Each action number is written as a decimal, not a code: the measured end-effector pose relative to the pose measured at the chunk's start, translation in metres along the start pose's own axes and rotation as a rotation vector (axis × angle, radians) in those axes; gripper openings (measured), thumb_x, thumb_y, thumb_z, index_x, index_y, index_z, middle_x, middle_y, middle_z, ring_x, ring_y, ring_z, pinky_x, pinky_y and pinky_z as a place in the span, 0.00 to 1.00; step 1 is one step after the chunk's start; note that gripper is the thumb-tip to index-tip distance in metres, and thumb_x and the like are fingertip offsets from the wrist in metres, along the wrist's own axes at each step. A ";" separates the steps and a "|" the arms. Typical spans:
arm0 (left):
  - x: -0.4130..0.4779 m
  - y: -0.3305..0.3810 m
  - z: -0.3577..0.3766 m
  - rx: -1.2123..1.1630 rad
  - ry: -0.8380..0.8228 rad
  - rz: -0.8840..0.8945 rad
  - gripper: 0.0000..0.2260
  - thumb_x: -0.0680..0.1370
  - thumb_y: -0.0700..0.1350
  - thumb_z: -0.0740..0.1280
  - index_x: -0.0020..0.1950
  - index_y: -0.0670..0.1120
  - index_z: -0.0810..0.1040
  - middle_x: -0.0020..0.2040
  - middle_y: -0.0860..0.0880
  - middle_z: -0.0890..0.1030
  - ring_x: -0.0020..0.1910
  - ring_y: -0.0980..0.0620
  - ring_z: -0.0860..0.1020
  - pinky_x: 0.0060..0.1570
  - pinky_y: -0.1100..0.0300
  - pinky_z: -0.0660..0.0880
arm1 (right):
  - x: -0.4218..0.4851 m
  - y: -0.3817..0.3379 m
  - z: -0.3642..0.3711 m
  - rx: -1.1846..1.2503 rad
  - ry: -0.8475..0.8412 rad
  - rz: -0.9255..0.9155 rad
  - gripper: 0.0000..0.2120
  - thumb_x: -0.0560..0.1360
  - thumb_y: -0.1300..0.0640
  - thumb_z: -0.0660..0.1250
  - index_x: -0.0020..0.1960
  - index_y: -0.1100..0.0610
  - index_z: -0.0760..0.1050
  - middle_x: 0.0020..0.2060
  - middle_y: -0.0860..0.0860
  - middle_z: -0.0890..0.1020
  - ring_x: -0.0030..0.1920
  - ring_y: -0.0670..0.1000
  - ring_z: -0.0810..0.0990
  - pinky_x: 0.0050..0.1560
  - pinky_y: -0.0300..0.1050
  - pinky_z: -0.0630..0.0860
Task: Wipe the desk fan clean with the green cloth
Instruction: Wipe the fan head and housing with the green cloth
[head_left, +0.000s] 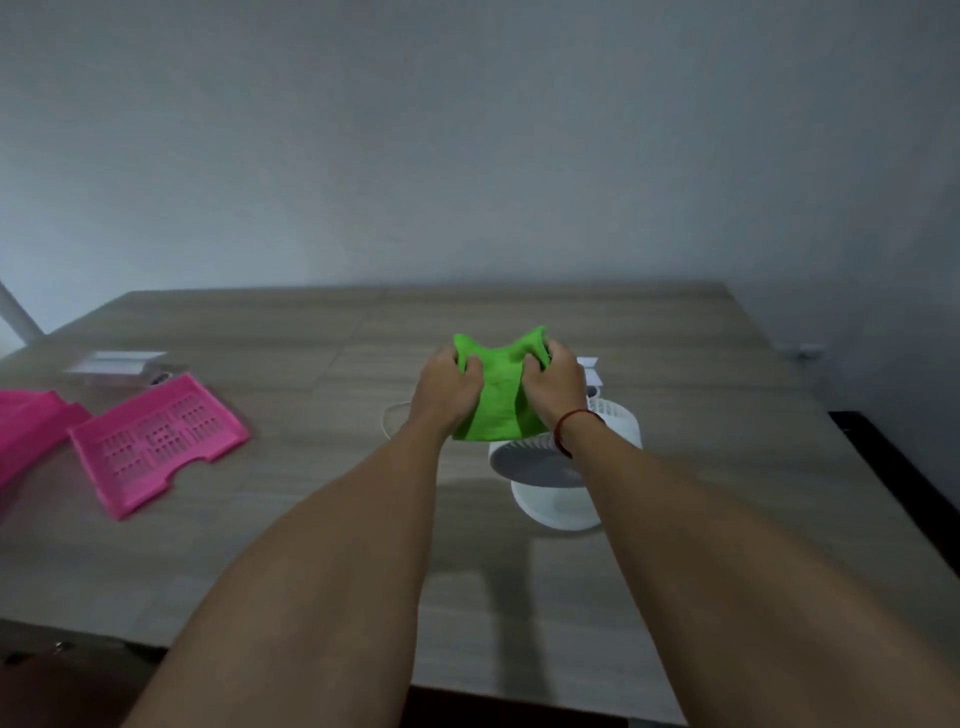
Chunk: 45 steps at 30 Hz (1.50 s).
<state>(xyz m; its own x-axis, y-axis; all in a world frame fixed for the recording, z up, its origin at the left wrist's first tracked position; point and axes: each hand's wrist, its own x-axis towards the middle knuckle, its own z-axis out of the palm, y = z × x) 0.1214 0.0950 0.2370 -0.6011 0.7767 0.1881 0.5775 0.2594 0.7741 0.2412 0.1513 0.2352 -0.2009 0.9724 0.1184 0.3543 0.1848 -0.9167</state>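
A bright green cloth (500, 389) is stretched between my two hands above the middle of the wooden desk. My left hand (447, 392) grips its left side and my right hand (553, 387) grips its right side, a red string around that wrist. Just below and to the right of the cloth stands the white desk fan (550, 467), its grille facing up and its round base toward me. My right forearm covers part of the fan. A thin white cord (390, 415) loops on the desk behind my left hand.
A pink perforated plastic tray (156, 441) lies at the left, with another pink piece (28, 421) at the left edge. A clear box (122, 366) sits behind them. A small white object (589, 366) is behind my right hand. The desk (311, 519) ends near me and at the right.
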 end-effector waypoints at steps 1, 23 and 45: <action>-0.002 0.006 0.009 -0.008 -0.032 0.014 0.13 0.78 0.46 0.62 0.51 0.37 0.78 0.52 0.36 0.82 0.52 0.39 0.79 0.50 0.52 0.73 | 0.002 0.005 -0.010 -0.008 0.017 0.011 0.16 0.77 0.57 0.60 0.64 0.60 0.73 0.59 0.60 0.80 0.61 0.61 0.76 0.58 0.48 0.72; -0.021 0.001 0.086 0.226 -0.167 0.063 0.21 0.82 0.50 0.53 0.73 0.45 0.67 0.71 0.43 0.71 0.71 0.43 0.68 0.69 0.48 0.66 | -0.002 0.089 -0.047 -0.390 0.060 -0.010 0.29 0.75 0.42 0.57 0.71 0.55 0.62 0.73 0.58 0.64 0.74 0.59 0.62 0.73 0.60 0.57; -0.025 -0.015 0.100 0.122 -0.227 0.175 0.13 0.82 0.43 0.53 0.54 0.40 0.76 0.53 0.41 0.79 0.52 0.43 0.76 0.50 0.55 0.70 | -0.006 0.121 -0.021 -0.275 0.198 0.056 0.25 0.79 0.45 0.47 0.72 0.51 0.66 0.75 0.56 0.64 0.76 0.59 0.58 0.75 0.57 0.55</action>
<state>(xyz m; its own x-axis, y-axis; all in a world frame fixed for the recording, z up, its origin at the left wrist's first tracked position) 0.1827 0.1292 0.1598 -0.3558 0.9204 0.1622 0.7318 0.1664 0.6609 0.3044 0.1714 0.1314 -0.0026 0.9859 0.1674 0.5981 0.1357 -0.7899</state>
